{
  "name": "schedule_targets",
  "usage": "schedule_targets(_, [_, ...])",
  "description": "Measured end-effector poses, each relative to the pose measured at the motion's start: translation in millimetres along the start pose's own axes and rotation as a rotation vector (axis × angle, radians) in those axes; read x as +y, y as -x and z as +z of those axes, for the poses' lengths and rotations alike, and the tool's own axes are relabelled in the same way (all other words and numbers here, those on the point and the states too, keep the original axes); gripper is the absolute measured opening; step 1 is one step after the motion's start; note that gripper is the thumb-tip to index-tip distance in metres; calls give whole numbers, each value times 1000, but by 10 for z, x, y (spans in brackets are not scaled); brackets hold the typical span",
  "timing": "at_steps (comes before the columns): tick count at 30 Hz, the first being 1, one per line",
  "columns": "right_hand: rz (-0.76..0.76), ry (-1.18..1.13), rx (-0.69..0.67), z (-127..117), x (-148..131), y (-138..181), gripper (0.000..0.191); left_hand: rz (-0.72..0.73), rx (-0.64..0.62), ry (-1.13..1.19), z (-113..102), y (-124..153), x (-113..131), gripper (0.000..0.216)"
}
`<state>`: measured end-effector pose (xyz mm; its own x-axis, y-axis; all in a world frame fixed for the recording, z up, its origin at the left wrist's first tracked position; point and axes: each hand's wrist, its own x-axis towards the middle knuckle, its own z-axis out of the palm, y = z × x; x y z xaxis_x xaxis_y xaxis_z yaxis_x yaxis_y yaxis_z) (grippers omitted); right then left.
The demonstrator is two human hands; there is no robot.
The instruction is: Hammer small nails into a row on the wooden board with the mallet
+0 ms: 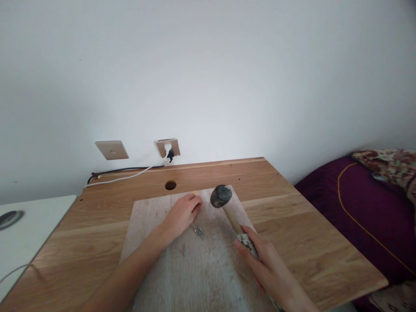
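Note:
My right hand (260, 255) is wrapped round the handle of a mallet (232, 216) with a dark, rounded head and a worn pale grip. The mallet's head is raised over the far right part of a pale, scuffed board (175, 277). My left hand (183, 212) rests near the board's far edge with its fingertips pinched together. What they hold, if anything, is hidden. A bit of light wood (196, 192) shows just beyond those fingers. Several loose nails (199, 232) lie on the board close to my left hand, and a single nail (184, 250) lies nearer to me.
The board lies on a wooden tabletop (292, 225) against a white wall. A round cable hole (170, 185) sits beyond the board. Cables (130, 175) run along the back to a wall socket (167, 147). At left is a white surface (35, 234); at right, purple fabric (367, 208).

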<state>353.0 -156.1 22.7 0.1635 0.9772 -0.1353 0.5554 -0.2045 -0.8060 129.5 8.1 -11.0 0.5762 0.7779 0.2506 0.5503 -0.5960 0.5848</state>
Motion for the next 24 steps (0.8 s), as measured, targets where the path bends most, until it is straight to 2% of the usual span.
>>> schedule_targets(10, [-66,8,-26,113,-65,-46,52,-61,47,166,33,-16,-41,13])
schedule_targets(15, [-86,7,-115,184,-82,-101,50,-92,59,176,34,-9,-61,47])
schedule_targets(17, [-91,2,-147,192,-99,-114,50,-87,71,141,3,25,-72,51])
schedule_targets(21, [-101,25,-150,194,-98,-126,50,-28,53,35,-123,185,-23,30])
schedule_targets(24, [-103,36,-131,203,-65,-120,50,102,-61,-23,-207,341,102,16])
